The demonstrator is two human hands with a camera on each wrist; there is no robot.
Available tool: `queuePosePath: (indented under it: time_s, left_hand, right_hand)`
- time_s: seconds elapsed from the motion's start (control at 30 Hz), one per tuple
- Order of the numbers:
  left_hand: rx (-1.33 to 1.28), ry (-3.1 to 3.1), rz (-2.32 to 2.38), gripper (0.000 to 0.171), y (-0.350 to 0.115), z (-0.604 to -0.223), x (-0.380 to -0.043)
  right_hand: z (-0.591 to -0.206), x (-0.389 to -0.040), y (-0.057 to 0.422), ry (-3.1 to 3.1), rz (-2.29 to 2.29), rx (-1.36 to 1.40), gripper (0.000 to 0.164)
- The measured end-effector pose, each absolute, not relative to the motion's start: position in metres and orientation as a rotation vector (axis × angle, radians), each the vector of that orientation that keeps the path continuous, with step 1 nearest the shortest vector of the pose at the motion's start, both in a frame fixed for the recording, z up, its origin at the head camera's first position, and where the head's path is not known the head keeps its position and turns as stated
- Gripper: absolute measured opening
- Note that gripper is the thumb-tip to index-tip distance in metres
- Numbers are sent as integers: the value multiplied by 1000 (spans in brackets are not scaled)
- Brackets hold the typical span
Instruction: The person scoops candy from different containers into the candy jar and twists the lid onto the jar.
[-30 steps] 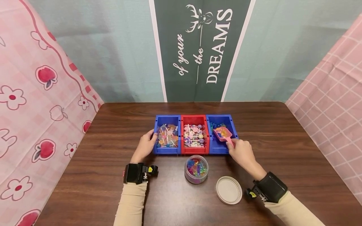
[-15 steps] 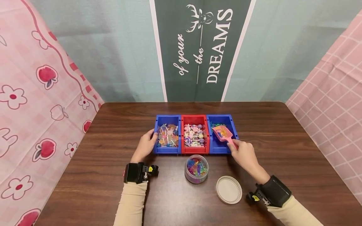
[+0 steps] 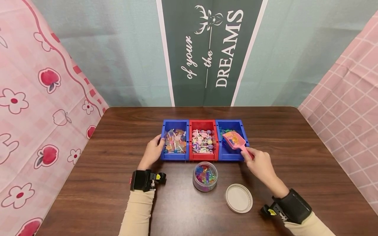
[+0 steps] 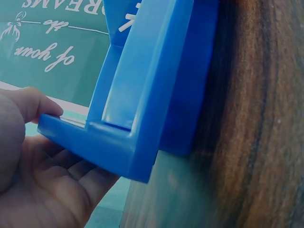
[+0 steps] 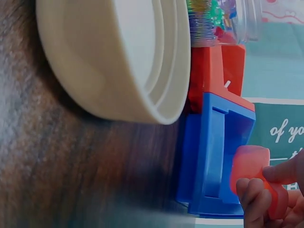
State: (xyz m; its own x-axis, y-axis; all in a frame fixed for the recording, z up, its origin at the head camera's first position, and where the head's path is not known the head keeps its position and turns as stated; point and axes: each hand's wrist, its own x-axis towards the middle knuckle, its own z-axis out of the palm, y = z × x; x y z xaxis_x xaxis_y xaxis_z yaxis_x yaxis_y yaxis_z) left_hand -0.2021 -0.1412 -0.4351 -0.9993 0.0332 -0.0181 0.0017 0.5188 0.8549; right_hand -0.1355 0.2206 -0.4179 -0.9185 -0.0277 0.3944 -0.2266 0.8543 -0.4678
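Note:
My right hand (image 3: pixel 261 164) grips the handle of a pink scoop (image 3: pixel 241 143) over the right blue bin (image 3: pixel 230 156). The scoop's bowl carries yellow-orange and blue pieces, and blue and green pieces lie in the bin beneath. In the right wrist view, thumb and curled fingers close round the scoop's handle (image 5: pixel 278 199). At the row's far side, my left hand (image 3: pixel 152 151) holds the outer wall of the left blue bin (image 3: pixel 175 157). The left wrist view shows its thumb on top of the bin's rim (image 4: pixel 90 147) and the other fingers beneath.
Between the blue bins sits a red bin (image 3: pixel 203 157) of small lollipops; the left bin has lollipop-like pieces with sticks. In front stand a clear jar (image 3: pixel 205 187) of colourful translucent pieces and a cream lid (image 3: pixel 239 198) on the brown table (image 3: pixel 118 147).
My right hand has drawn back slightly toward the right and front with the scoop, which sits a little farther out of the right bin. The left hand stays in place.

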Motion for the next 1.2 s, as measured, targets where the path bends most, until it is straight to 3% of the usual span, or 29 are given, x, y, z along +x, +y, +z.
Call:
queuePosePath:
  time_s: [0.73, 1.2]
  left_hand:
    - [46, 2661, 1514, 48, -145, -438, -202]
    - [62, 2667, 1522, 47, -146, -439, -203]
  right_hand:
    - [-412, -130, 225, -2661, 753, 240, 25]
    - [-382, -116, 232, -2833, 790, 327, 28]
